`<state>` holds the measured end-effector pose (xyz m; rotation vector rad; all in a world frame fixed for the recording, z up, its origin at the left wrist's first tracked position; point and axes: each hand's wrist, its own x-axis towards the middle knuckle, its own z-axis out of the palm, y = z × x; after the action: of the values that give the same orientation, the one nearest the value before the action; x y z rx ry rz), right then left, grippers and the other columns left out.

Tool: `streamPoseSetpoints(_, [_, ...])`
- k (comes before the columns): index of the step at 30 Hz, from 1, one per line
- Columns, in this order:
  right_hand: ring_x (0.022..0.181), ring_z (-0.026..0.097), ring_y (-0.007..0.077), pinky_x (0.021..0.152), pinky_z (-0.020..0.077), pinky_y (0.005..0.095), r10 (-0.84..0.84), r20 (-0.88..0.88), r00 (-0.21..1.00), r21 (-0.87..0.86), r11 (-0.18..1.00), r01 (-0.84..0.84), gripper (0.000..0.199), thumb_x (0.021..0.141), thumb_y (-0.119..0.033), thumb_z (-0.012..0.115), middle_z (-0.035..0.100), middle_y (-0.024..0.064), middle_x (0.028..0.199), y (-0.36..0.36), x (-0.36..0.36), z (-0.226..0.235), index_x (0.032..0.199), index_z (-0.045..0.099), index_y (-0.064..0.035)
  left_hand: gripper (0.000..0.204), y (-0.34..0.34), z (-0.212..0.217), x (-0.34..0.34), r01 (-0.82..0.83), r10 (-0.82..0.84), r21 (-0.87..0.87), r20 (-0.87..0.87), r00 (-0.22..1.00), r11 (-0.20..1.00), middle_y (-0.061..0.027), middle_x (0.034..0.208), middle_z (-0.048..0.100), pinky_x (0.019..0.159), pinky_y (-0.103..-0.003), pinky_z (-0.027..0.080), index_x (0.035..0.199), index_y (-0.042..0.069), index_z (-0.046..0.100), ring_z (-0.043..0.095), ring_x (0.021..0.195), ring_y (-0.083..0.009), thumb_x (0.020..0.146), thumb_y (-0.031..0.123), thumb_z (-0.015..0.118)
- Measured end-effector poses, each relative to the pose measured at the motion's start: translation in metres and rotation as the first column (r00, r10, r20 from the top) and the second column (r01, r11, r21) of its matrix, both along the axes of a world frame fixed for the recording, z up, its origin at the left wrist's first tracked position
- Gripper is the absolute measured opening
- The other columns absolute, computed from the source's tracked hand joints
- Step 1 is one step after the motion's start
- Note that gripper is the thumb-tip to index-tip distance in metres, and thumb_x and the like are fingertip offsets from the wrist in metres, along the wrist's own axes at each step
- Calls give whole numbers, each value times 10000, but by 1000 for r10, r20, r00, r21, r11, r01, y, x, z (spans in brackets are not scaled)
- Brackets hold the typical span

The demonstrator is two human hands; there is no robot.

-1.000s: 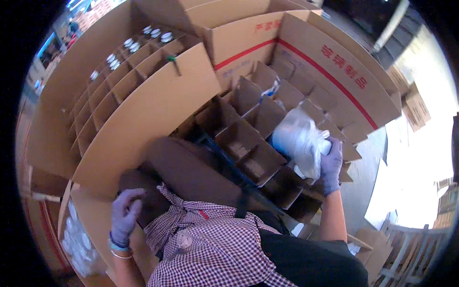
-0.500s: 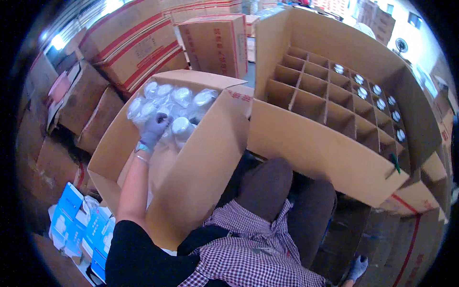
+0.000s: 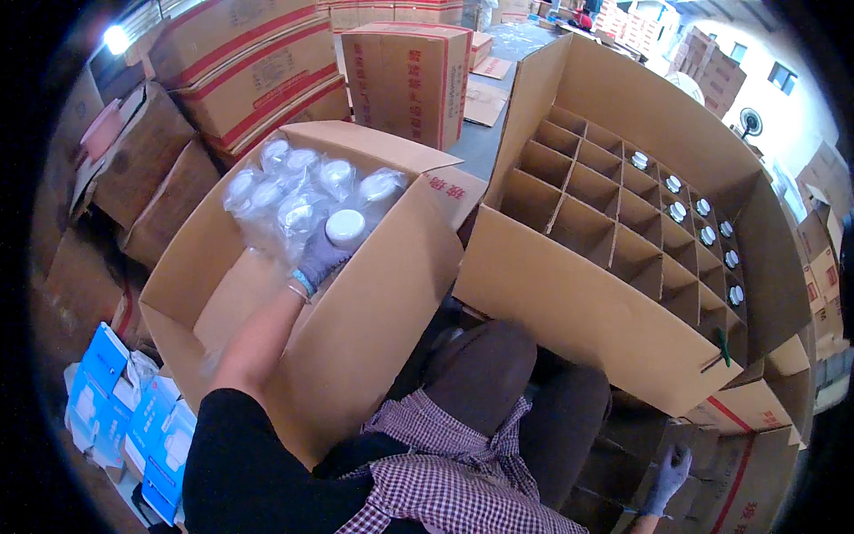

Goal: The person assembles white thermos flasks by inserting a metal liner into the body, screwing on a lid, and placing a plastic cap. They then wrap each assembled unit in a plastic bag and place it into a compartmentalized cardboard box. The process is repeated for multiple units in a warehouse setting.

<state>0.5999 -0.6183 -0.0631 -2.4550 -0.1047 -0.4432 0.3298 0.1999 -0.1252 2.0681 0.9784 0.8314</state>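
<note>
Left hand (image 3: 318,260), in a grey-blue glove, reaching into the open cardboard box (image 3: 374,311) on the left, fingers curled around a white-capped jar (image 3: 345,228) wrapped in clear plastic, gripping it from below. Jar sitting at the near edge of a cluster of wrapped jars (image 3: 294,191) packed in the far part of that box, touching its neighbours. Right hand (image 3: 669,478), also gloved, low at the right edge beside the knee, fingers loosely spread and holding nothing, resting near a brown box (image 3: 756,481) with red stripes. Ahead on the right, a large divided box (image 3: 623,267) with a cardboard grid, a column of small white-lidded jars (image 3: 703,236) filling the cells along its right side, other cells bare. Blue and white packets (image 3: 116,409) stacked at the lower left. Sealed cartons (image 3: 409,71) piled behind
</note>
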Motion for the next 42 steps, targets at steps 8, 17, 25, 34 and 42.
streamPoseSetpoints(8, [1015, 607, 192, 901, 501, 312, 210, 21, 977, 227, 951, -209, 310, 899, -9, 643, 603, 79, 1099, 120, -31, 108, 1206, 619, 13, 756, -88, 228, -24, -92, -37, 435, 281, 959, 896, -110, 1221, 671, 997, -380, 512, 1290, 69, 562, 638, 1151, -248, 635, 215, 912])
streamPoseSetpoints(17, [1103, 625, 316, 957, 518, 414, 838, 193, 510, 406, 405, -819, 951, 694, -351, 857, 531, 163, 1306, 246, -156, 185, 1455, 396, -16, 749, -345, 310, 26, 806, -681, 482, -463, 568, 344, -160, 950, 644, 816, -475, 460, 1163, 42, 610, 638, 838, -362, 607, 487, 843])
streamPoseSetpoints(25, [1140, 607, 243, 983, 485, 366, 700, -393, 596, 700, 648, -300, 575, 896, -299, 710, 597, 161, 1266, 194, -163, 51, 1368, 507, -38, 891, -340, 182, 3, 697, -686, 213, -135, 715, 684, -231, 1259, 613, 1048, -441, 455, 1342, -16, 525, 607, 1164, -381, 631, 380, 888])
streamPoseSetpoints(34, [1187, 573, 366, 988, 486, 441, 825, 394, 405, 294, 304, -906, 672, 717, -322, 877, 560, 210, 1286, 232, -123, 91, 1259, 562, -79, 778, -305, 81, -36, 479, -427, -445, 220, 877, 756, -194, 1273, 629, 995, -422, 483, 1353, -28, 521, 614, 1165, -316, 991, 651, 411])
streamPoseSetpoints(42, [1150, 588, 342, 913, 512, 480, 382, 514, 768, -206, 924, -322, 594, 790, -425, 732, 572, 152, 1258, 326, 129, 175, 1324, 577, -216, 825, -287, 136, 24, 435, -59, -391, 685, 726, 811, -148, 1477, 487, 1159, -437, 337, 1495, 25, 390, 474, 1354, -299, 1019, 680, 235])
